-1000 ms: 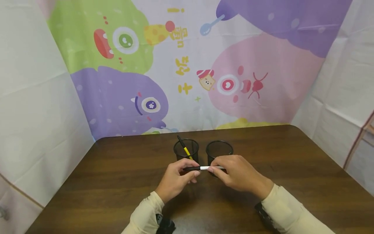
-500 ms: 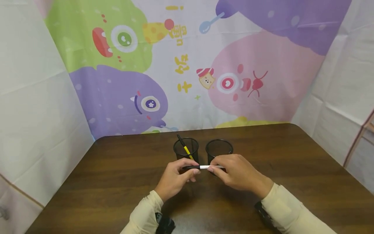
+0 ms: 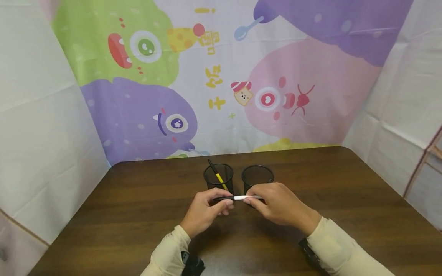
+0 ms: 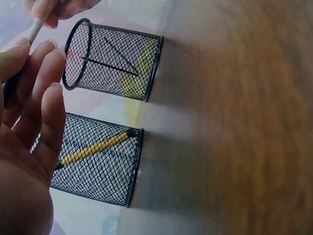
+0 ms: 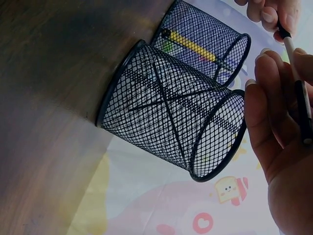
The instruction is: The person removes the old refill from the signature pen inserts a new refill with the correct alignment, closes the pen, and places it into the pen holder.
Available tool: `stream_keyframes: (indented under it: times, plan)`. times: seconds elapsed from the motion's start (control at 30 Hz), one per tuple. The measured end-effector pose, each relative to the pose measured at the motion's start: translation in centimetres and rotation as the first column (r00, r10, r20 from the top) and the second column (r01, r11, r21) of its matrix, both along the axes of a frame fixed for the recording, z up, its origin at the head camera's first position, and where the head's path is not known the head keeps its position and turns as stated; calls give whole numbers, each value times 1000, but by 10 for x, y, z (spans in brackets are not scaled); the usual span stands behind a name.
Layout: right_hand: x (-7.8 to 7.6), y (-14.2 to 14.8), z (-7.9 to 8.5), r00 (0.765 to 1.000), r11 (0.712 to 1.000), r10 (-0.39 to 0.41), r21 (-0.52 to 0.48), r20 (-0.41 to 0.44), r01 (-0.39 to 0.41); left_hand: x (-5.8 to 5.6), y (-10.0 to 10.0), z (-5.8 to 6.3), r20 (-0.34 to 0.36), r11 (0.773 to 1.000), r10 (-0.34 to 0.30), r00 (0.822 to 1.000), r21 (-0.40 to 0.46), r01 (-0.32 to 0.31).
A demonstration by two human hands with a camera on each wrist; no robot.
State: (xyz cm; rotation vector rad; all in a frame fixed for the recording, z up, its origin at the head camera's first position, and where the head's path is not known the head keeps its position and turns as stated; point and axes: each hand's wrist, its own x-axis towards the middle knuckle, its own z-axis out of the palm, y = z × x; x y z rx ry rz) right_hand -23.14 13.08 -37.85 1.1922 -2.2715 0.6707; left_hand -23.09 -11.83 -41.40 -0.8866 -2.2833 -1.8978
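A marker pen [image 3: 239, 198] with a white barrel and black ends lies level between my two hands. My left hand [image 3: 203, 211] pinches its black capped end between thumb and fingers. The white barrel is pinched by my right hand [image 3: 283, 203], and the black tail end [image 5: 303, 112] shows along that palm in the right wrist view. Just behind the hands stand two black mesh pen cups. The left cup [image 4: 98, 181] holds a yellow pen [image 3: 220, 177] with black ends, leaning left. Thin dark lines cross inside the right cup [image 5: 171, 107], whose front is partly covered by my right hand.
The cups stand on a brown wooden table [image 3: 145, 218]. A cloth with cartoon monsters [image 3: 224, 126] hangs behind its far edge, and white cloth walls [image 3: 34, 115] flank both sides. Each wrist wears a dark camera [image 3: 193, 264] below a cream sleeve.
Both hands keep the same grip on the marker pen. The whole head view has shifted only slightly; the cups and yellow pen stay in place.
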Motion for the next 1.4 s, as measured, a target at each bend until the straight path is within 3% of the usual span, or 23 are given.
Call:
stream_keyframes:
  times: [0.2,0.9,1.4]
  plan:
    - [0,0,-1,1000,1000,0,1,-2,0,1,0,0,27,1000,5,1000,-10,-5]
    - [0,0,-2,1000,1000,-2,-7,-18,2,-3,1,1,-40,995,46,998,-83,-49]
    - [1,0,-1,1000,1000,2,-1,-8,-2,-3,3,1,-27,993,63,998,-103,-65]
